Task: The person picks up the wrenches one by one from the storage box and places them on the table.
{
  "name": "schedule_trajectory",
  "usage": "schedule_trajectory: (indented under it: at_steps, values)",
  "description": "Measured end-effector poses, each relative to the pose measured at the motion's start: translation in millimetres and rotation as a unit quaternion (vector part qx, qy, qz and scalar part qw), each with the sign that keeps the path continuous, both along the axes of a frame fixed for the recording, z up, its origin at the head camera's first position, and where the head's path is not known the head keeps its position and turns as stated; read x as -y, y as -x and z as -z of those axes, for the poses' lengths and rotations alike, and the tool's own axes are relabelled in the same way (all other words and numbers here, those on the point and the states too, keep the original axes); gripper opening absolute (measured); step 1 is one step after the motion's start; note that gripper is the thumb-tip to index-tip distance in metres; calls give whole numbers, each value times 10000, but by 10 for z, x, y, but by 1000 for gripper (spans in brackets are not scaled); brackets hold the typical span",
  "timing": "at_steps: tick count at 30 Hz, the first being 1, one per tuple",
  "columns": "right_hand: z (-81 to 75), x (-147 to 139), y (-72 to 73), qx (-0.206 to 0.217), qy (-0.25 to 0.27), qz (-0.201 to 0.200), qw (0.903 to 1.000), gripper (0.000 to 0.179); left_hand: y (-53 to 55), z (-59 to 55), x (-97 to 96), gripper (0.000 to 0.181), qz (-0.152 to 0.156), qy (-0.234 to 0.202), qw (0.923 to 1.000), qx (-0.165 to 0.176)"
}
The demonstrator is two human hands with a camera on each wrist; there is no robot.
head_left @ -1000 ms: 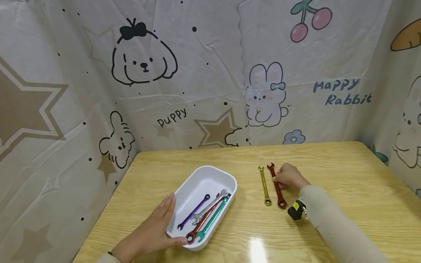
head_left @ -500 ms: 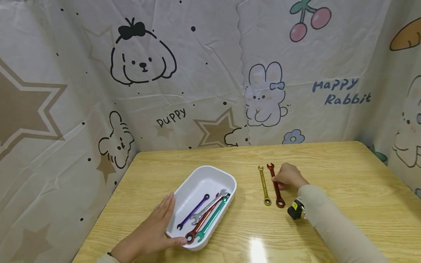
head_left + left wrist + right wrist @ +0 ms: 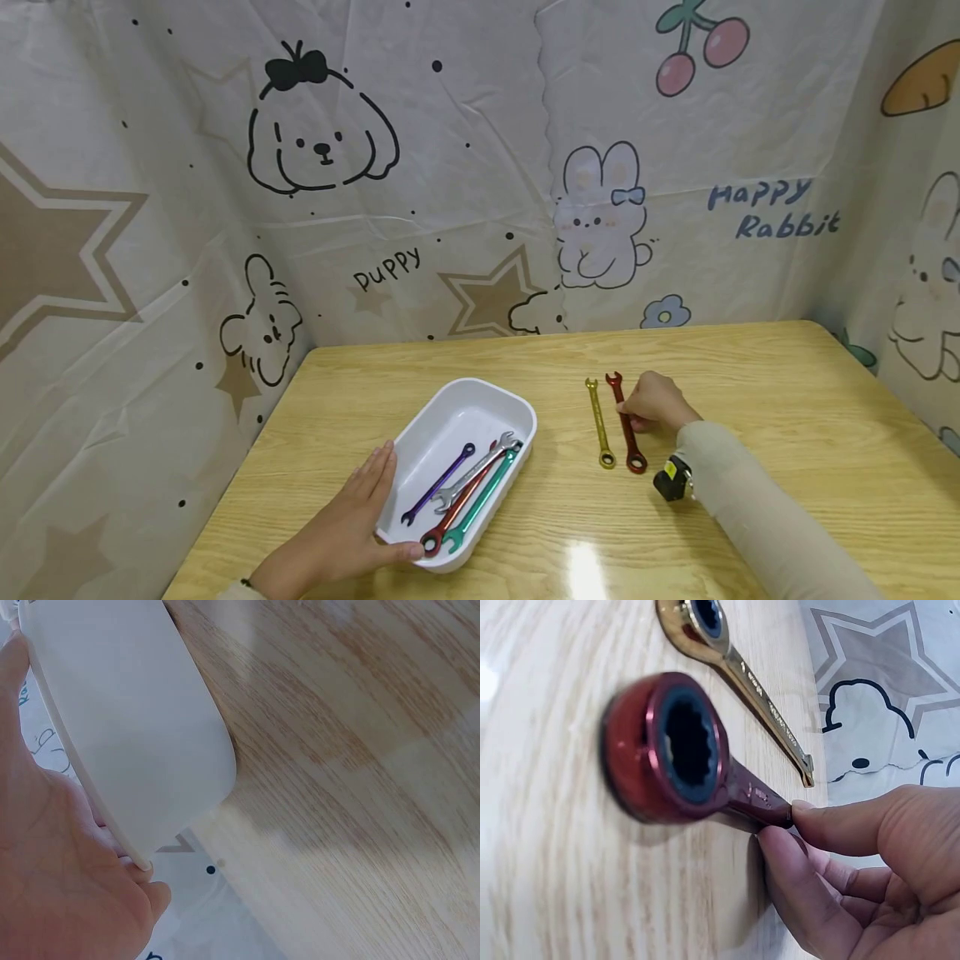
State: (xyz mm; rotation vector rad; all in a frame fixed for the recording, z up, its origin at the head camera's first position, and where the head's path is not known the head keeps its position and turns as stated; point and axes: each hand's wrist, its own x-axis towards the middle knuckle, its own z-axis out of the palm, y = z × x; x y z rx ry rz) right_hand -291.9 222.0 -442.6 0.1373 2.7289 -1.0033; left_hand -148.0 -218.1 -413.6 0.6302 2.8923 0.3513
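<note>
My right hand (image 3: 657,400) pinches the shaft of a dark red combination wrench (image 3: 664,750) between thumb and forefinger. The wrench lies along the tabletop with its ring end towards me. Left of it and nearly parallel lies a gold combination wrench (image 3: 598,423). My left hand (image 3: 345,517) holds the near left corner of a white tray (image 3: 135,720), fingers over the long rim and thumb at the near end. Inside the tray are a purple wrench (image 3: 438,485), a silver wrench (image 3: 472,477), a red wrench (image 3: 456,512) partly under the silver one, and a green wrench (image 3: 480,502).
A pale wood table (image 3: 555,517) carries everything. Behind it and at both sides hangs a cloth (image 3: 465,167) printed with cartoon animals and stars. A small black device (image 3: 670,479) with a yellow mark sits at my right wrist.
The ring end of the dark red wrench has swung very slightly left, towards the gold one, with my right hand on its shaft. My left hand stays on the tray.
</note>
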Motion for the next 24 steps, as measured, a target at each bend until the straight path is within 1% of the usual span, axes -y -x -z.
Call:
schedule_trajectory:
  at_steps: [7, 14, 21, 24]
  values:
    - [-5, -10, 2, -100, -83, -150, 9998, 28, -3, 1, 4, 123, -8, 11, 10000, -27]
    - [-7, -7, 0, -90, -142, -175, 9997, 27, -7, -8, 4, 123, -16, 18, 10000, 40]
    - [-15, -8, -3, -27, -193, -178, 9997, 30, -6, -5, 7, 122, -12, 10, 10000, 8]
    - [-47, -25, -10, -69, -212, -297, 9993, 31, -3, 1, 7, 123, -12, -5, 10000, 3]
